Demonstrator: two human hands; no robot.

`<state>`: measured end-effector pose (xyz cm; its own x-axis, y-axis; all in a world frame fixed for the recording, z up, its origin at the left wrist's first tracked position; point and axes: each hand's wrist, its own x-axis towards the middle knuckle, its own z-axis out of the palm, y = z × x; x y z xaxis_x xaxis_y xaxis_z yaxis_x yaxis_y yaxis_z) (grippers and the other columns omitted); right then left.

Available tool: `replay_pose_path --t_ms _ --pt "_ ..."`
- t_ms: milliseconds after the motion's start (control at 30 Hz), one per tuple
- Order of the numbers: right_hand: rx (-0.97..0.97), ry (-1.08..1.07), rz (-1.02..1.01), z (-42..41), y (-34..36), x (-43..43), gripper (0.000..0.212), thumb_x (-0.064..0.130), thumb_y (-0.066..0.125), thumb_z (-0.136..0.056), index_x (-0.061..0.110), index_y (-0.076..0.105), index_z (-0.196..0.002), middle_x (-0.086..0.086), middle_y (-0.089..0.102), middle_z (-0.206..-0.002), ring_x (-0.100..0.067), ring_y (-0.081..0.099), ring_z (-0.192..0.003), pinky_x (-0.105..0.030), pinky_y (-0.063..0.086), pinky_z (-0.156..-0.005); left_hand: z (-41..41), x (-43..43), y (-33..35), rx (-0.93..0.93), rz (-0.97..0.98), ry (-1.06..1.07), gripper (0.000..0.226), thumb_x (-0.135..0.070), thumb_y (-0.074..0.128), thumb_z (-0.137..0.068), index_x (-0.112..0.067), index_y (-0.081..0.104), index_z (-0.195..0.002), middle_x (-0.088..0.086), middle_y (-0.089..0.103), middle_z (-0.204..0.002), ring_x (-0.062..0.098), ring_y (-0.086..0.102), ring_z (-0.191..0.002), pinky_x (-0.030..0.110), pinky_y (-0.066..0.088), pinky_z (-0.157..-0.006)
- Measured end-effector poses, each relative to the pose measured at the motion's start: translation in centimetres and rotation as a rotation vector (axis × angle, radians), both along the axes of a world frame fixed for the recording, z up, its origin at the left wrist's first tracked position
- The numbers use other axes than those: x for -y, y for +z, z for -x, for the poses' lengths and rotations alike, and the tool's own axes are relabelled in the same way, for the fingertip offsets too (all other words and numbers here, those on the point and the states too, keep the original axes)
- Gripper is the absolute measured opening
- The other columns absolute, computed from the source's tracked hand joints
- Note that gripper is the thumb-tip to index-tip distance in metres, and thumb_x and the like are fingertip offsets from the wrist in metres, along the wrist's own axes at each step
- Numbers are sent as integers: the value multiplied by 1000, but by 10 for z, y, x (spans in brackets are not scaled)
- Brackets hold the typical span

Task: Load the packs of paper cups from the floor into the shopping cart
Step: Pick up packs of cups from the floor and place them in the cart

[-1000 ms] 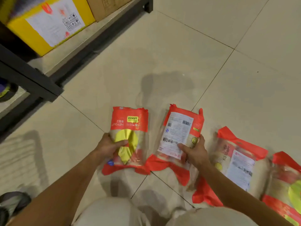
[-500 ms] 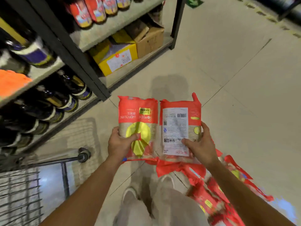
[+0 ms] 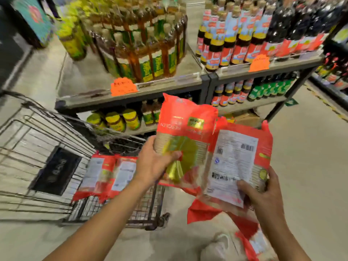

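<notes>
My left hand (image 3: 152,166) grips the yellow-fronted pack (image 3: 186,129); my right hand (image 3: 263,193) grips the white-label pack (image 3: 235,157). Shopping cart (image 3: 37,138), left: two packs (image 3: 107,172) inside. Bottle shelves (image 3: 131,91) beyond.

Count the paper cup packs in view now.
5. One pack in the left hand, another in the right hand, two side by side in the cart, one blurred on the floor by the shoe; more may be hidden there.
</notes>
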<state>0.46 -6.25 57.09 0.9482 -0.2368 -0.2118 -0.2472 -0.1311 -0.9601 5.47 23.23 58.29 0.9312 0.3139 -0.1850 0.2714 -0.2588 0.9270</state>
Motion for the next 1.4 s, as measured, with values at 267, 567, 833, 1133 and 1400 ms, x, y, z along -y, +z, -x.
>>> replay_pose_path --t_ms 267,567,833,1133,1400 --pt "-49 257 -34 68 -18 -254 85 2 89 -69 25 47 -140 0 70 -115 -3 72 -87 -18 57 -66 143 -270 4 -172 -69 275 68 -38 96 -61 -19 59 -115 0 73 -99 13 68 -84 32 54 -71" --pt "-200 208 79 33 -95 -354 67 4 85 -73 36 51 -121 11 75 -98 1 73 -79 -20 58 -70 121 -390 -89 -425 -80 288 80 -63 92 -42 -22 69 -108 1 78 -98 24 75 -85 50 60 -86" --pt "-382 102 157 -35 -215 -356 66 28 83 -63 41 50 -118 4 75 -101 -19 75 -87 -53 62 -77 32 -425 -213 -668 -172 184 87 -76 87 -34 -24 67 -99 3 77 -94 29 73 -87 49 60 -84" --pt "-586 107 274 -64 -379 -321 98 47 88 -57 57 32 -137 5 54 -121 -34 60 -112 -63 59 -71 -3 -468 -398 -735 -147 254 100 -89 79 -31 -28 62 -109 10 77 -97 38 75 -88 60 61 -78" --pt "-799 253 357 -92 -352 -353 75 14 80 -82 14 33 -139 7 64 -99 -32 70 -97 -40 60 -69 -45 -452 -330 -764 -521 -44 43 -29 70 -92 0 58 -121 29 69 -115 46 66 -108 51 52 -90"
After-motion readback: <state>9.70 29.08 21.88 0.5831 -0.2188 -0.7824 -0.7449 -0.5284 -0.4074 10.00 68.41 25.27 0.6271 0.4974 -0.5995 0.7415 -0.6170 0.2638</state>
